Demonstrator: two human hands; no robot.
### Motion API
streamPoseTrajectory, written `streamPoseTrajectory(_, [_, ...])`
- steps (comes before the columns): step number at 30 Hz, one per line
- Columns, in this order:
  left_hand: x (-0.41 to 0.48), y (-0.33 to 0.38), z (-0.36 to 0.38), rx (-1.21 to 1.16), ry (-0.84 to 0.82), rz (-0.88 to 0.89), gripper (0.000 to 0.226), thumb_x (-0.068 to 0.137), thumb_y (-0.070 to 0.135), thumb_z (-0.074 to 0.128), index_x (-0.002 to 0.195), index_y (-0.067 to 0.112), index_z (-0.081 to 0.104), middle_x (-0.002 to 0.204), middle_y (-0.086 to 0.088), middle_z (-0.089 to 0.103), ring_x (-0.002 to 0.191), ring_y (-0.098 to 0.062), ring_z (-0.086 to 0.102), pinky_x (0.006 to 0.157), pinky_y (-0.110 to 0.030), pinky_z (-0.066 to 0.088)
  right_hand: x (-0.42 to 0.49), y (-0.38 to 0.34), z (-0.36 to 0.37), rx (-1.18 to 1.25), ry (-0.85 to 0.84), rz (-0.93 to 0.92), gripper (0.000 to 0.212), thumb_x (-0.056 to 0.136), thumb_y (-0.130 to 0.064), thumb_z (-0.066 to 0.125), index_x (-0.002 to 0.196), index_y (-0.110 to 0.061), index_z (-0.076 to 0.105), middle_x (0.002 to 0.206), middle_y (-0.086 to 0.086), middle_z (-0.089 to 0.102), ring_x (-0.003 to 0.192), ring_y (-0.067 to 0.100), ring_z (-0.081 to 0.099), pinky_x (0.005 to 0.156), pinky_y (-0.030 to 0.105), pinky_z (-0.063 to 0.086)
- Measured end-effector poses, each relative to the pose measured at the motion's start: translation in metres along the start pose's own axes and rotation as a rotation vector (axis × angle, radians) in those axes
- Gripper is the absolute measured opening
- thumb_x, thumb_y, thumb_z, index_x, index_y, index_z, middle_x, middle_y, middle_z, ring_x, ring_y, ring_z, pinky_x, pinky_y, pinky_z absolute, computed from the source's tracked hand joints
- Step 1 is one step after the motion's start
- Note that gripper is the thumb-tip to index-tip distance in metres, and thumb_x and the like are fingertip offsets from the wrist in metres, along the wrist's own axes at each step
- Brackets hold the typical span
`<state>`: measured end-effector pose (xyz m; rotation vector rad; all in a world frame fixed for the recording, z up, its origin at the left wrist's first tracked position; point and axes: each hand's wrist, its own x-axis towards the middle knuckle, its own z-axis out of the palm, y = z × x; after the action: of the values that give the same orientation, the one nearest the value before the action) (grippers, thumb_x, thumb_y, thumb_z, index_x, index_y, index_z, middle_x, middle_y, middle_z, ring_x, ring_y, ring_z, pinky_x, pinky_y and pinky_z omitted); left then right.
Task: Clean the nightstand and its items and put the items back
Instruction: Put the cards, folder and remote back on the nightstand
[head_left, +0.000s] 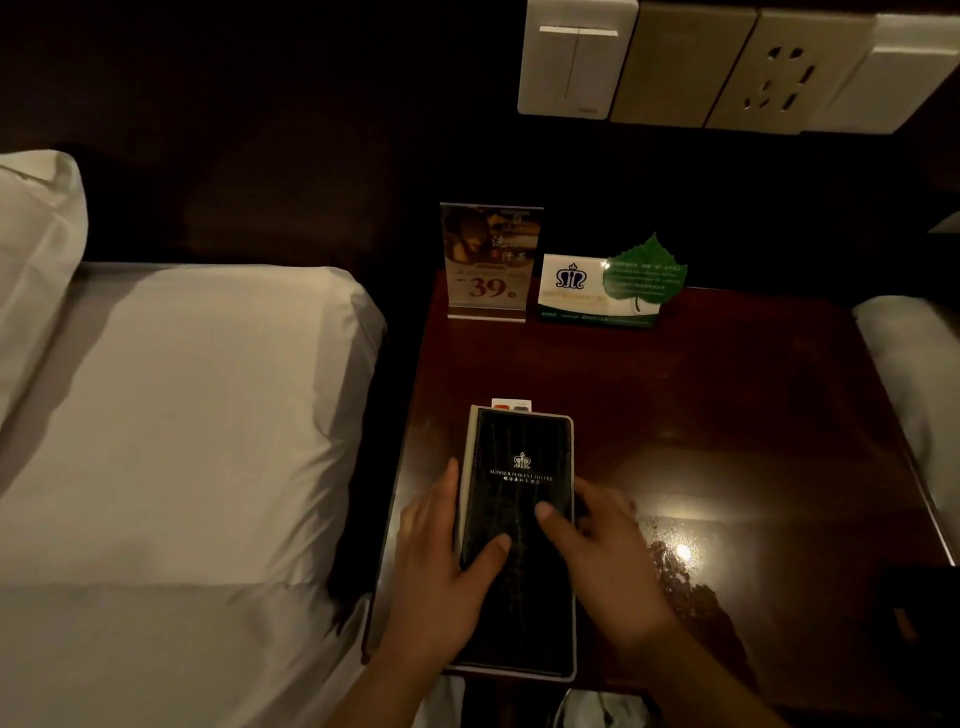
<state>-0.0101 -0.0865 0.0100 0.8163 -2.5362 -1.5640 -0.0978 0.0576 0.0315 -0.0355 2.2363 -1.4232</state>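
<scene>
I see my left hand (441, 566) and right hand (605, 561) on the black folder (519, 457), which lies at the near left part of the bench (727, 405). Each grip holds the folder, thumb on the cover and fingers against a side edge. A small card (511, 404) peeks out past its far end. At the back stand a price sign (488, 260) and a leaf card (608, 291), just beside each other. The bed (182, 415) lies left.
</scene>
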Motion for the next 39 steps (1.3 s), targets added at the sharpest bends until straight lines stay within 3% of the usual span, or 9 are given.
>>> streamPoseTrajectory(4, [-0.001,-0.002,0.001,-0.033,0.033,-0.006,0.087,0.077,0.060,0.053,0.156,0.039,0.021,0.141,0.008,0.044,0.135,-0.007,0.036,0.112,-0.041,0.038,0.000,-0.004,0.014,-0.168,0.033,-0.068,0.032,0.091,-0.037,0.058,0.123,-0.035,0.055,0.114,-0.010,0.044,0.113,0.014,0.047,0.100,0.034,0.043])
streamPoseTrajectory(11, [0.000,-0.002,0.001,-0.026,0.041,-0.016,0.088,0.076,0.061,0.052,0.156,0.044,0.020,0.139,0.011,0.045,0.132,-0.002,0.037,0.108,-0.029,0.036,0.011,-0.004,0.002,-0.229,-0.054,-0.127,0.037,0.090,-0.026,0.063,0.126,-0.032,0.054,0.108,-0.016,0.041,0.109,0.011,0.051,0.094,0.025,0.043])
streamPoseTrajectory(16, [0.000,-0.003,0.002,-0.029,0.048,-0.014,0.086,0.076,0.060,0.054,0.154,0.047,0.020,0.137,0.011,0.047,0.132,-0.005,0.038,0.109,-0.033,0.038,0.054,-0.036,-0.013,-0.474,0.069,-0.287,0.058,0.093,-0.044,0.054,0.145,-0.031,0.035,0.143,-0.003,0.038,0.129,0.023,0.036,0.098,0.028,0.031])
streamPoseTrajectory(21, [-0.001,0.001,0.000,-0.037,0.053,-0.024,0.085,0.075,0.059,0.055,0.153,0.048,0.024,0.136,0.012,0.048,0.131,-0.004,0.040,0.110,-0.037,0.041,0.089,-0.077,0.018,-0.841,-0.217,-0.443,0.050,0.092,-0.064,0.035,0.141,-0.052,0.032,0.145,-0.001,0.036,0.127,0.026,0.031,0.103,0.041,0.035])
streamPoseTrajectory(24, [0.000,0.000,0.001,-0.050,0.056,-0.009,0.083,0.076,0.060,0.054,0.152,0.050,0.024,0.138,0.014,0.046,0.131,-0.001,0.039,0.109,-0.035,0.041,0.096,-0.078,0.029,-0.987,-0.298,-0.392,0.053,0.090,-0.070,0.028,0.135,-0.045,0.045,0.136,0.002,0.043,0.121,0.027,0.035,0.100,0.043,0.036])
streamPoseTrajectory(29, [0.000,-0.002,0.002,-0.057,0.061,-0.016,0.086,0.073,0.066,0.052,0.153,0.049,0.023,0.141,0.014,0.043,0.127,0.011,0.034,0.103,-0.023,0.036,0.100,-0.069,0.020,-0.926,-0.237,-0.394,0.056,0.093,-0.064,0.030,0.130,-0.030,0.054,0.123,0.004,0.049,0.112,0.027,0.041,0.096,0.039,0.040])
streamPoseTrajectory(34, [0.000,-0.003,0.003,-0.053,0.068,-0.020,0.084,0.075,0.063,0.055,0.152,0.050,0.024,0.141,0.014,0.045,0.131,0.002,0.038,0.110,-0.032,0.040,0.100,-0.066,0.019,-0.894,-0.231,-0.402,0.056,0.091,-0.066,0.033,0.134,-0.034,0.048,0.127,0.003,0.048,0.116,0.030,0.043,0.100,0.041,0.038])
streamPoseTrajectory(36, [0.000,-0.003,0.003,-0.055,0.070,-0.025,0.084,0.075,0.063,0.056,0.152,0.051,0.024,0.141,0.014,0.044,0.132,0.000,0.038,0.111,-0.036,0.041,0.095,-0.060,0.007,-0.767,-0.128,-0.403,0.055,0.091,-0.064,0.036,0.138,-0.038,0.044,0.131,0.001,0.048,0.118,0.028,0.046,0.099,0.040,0.040])
streamPoseTrajectory(39, [-0.001,-0.002,0.002,-0.053,0.072,-0.024,0.083,0.076,0.062,0.056,0.152,0.051,0.023,0.144,0.016,0.042,0.136,-0.002,0.037,0.112,-0.040,0.039,0.063,-0.036,-0.017,-0.475,0.120,-0.259,0.046,0.094,-0.051,0.046,0.134,-0.028,0.052,0.126,0.000,0.055,0.108,0.015,0.054,0.087,0.031,0.044])
